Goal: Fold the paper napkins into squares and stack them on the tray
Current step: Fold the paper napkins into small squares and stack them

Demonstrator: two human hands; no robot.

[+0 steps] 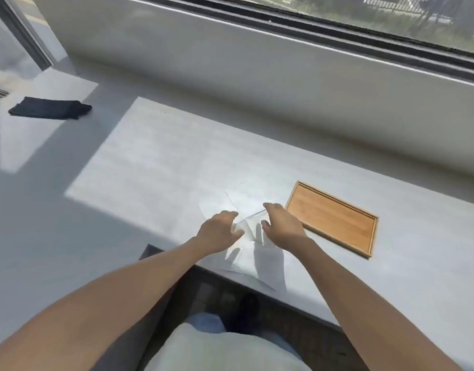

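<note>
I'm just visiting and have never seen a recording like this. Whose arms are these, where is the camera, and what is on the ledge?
There is no machine here: a person wears a camera on the head, so the single picture looks forward and down along their own bare arms. The left hand and right hand reach over white paper napkins spread on a pale grey ledge below a window. The fingers look loosely curved over the paper; whether they actually pinch it is hard to tell. Just right of the napkins lies a wooden tray with nothing in it yet. Far left, a dark folded cloth lies apart.
</note>
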